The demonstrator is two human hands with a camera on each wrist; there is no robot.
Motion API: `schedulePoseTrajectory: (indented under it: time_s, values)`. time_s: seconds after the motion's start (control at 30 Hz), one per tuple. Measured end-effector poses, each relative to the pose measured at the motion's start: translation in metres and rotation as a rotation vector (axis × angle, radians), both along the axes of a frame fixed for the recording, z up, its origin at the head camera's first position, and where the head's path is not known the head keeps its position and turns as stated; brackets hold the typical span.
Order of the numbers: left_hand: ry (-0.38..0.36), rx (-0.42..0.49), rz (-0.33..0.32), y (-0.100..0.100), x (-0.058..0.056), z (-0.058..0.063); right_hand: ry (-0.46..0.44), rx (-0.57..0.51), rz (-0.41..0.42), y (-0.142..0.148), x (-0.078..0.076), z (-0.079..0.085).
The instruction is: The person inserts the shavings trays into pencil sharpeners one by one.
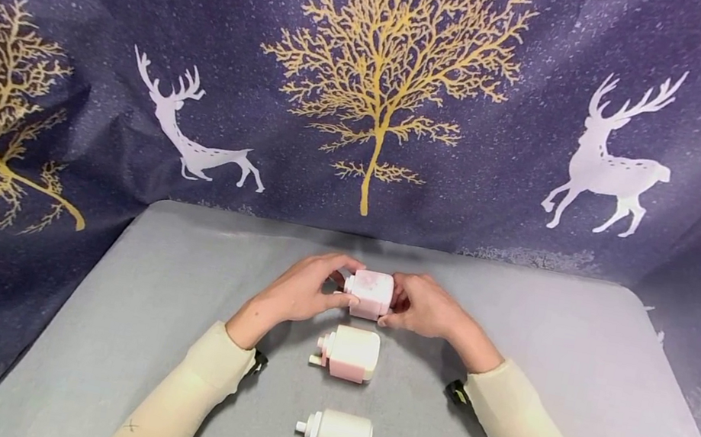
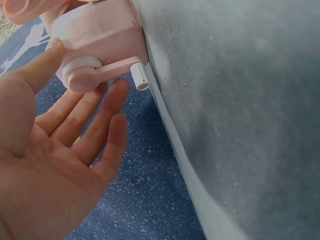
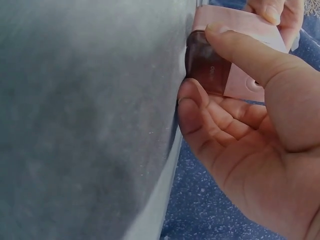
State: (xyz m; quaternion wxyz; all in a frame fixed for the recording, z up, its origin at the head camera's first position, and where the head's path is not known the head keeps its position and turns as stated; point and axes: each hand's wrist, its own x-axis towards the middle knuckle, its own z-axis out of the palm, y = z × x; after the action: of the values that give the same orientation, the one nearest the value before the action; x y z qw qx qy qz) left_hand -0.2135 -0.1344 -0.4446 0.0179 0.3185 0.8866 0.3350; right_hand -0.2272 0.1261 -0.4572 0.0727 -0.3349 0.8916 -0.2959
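A pink hand-crank pencil sharpener (image 1: 372,288) lies near the back of the table between both hands. My left hand (image 1: 304,289) grips its crank end, thumb on the near side and fingers on the far side. In the left wrist view the crank handle (image 2: 117,70) with its white knob points toward the tabletop. My right hand (image 1: 427,309) holds the opposite end between thumb and fingers. There the right wrist view shows a dark see-through shavings drawer (image 3: 207,62) in the pink body. Part of the sharpener's far side is hidden by the fingers.
A pink-and-cream sharpener (image 1: 354,354) with a crank lies just nearer on the grey table (image 1: 165,327). Closer still is a whitish sharpener (image 1: 343,436). A dark blue cloth (image 1: 449,212) with deer and trees hangs behind the table's back edge.
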Motion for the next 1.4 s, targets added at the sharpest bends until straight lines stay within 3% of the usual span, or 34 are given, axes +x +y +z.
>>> schedulePoseTrajectory:
  time_s: [0.53, 0.93, 1.4]
  values:
    - [-0.038, -0.028, 0.020, -0.001, 0.001, 0.001, 0.011, -0.022, 0.002, 0.001, 0.003, -0.003]
    - [0.029, -0.057, 0.004, -0.004, 0.001, 0.002, 0.040, -0.053, 0.027, -0.001, 0.003, -0.005]
    - [0.027, -0.044, 0.107, -0.010, 0.007, 0.008, 0.092, -0.040, 0.027, 0.014, 0.013, -0.001]
